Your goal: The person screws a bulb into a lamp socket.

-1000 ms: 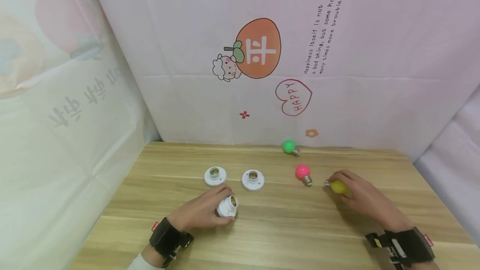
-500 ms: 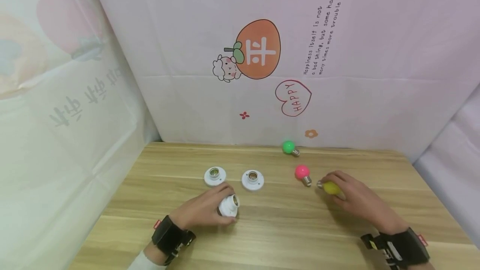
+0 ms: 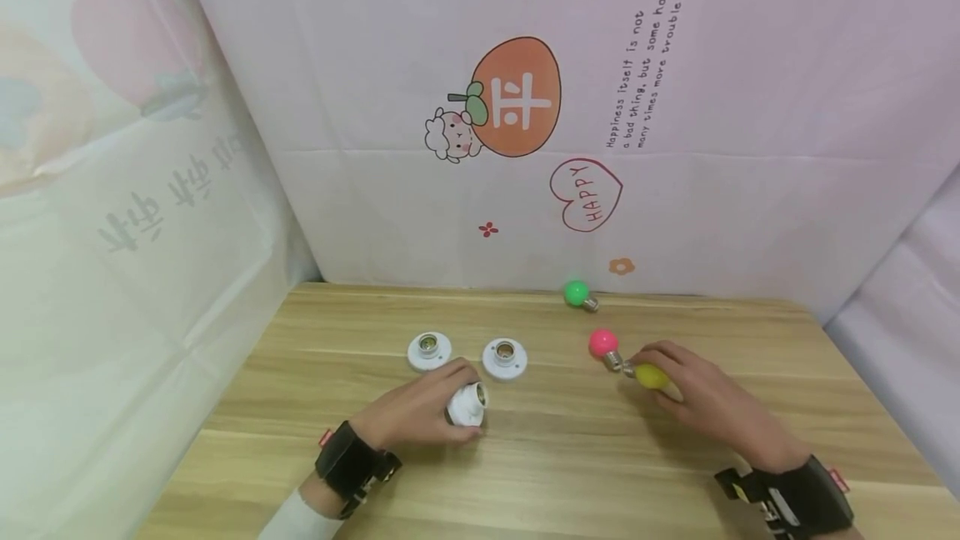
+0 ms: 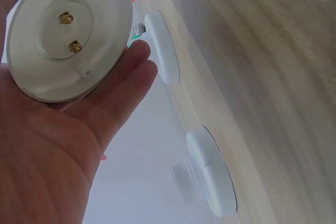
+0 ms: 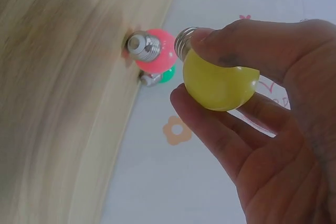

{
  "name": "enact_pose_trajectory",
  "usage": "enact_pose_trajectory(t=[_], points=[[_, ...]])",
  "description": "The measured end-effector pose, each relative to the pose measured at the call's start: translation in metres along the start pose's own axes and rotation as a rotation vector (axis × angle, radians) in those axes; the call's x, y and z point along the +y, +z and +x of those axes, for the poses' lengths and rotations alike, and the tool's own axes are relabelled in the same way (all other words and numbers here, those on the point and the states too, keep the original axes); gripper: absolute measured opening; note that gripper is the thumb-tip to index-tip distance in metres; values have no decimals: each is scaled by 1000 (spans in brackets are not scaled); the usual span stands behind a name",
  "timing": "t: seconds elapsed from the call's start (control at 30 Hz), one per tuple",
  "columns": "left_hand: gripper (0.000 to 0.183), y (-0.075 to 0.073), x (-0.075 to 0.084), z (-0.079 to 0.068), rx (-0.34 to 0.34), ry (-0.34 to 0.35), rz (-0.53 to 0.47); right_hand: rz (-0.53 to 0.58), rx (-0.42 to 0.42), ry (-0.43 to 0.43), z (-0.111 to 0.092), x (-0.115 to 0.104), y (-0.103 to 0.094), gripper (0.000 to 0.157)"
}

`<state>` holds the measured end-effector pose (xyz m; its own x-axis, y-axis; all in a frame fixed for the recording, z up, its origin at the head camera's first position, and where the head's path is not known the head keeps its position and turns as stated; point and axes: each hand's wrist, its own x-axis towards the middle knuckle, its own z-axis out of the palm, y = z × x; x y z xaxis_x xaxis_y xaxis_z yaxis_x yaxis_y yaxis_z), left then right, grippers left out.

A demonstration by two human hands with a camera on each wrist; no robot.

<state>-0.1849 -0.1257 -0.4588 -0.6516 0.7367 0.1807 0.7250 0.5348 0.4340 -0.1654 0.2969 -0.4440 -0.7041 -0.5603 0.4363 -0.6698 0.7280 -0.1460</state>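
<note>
Wood-grain tabletop. In left hand, fingers curved: white plastic disc-based socket. In right hand, pinched: yellow round bulb; I'd leave silver threaded base uncovered.

A green bulb lies on the wood-grained counter near the printed white cloth, a pink bulb farther forward; well left, a round white socket sits beside a matching one.

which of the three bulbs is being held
The yellow bulb, pinched by the right hand; the pink bulb and green bulb lie on the table.
</note>
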Motion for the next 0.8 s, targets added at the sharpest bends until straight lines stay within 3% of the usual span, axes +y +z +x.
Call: enact_pose_trajectory(t=[0.33,0.8], points=[[58,-2,4,8,-20,8,0,2,13,-64,9,-12,-1,55],[48,-4,8,17,-11,19,24,-7,9,-125,18,-27,-4,63]])
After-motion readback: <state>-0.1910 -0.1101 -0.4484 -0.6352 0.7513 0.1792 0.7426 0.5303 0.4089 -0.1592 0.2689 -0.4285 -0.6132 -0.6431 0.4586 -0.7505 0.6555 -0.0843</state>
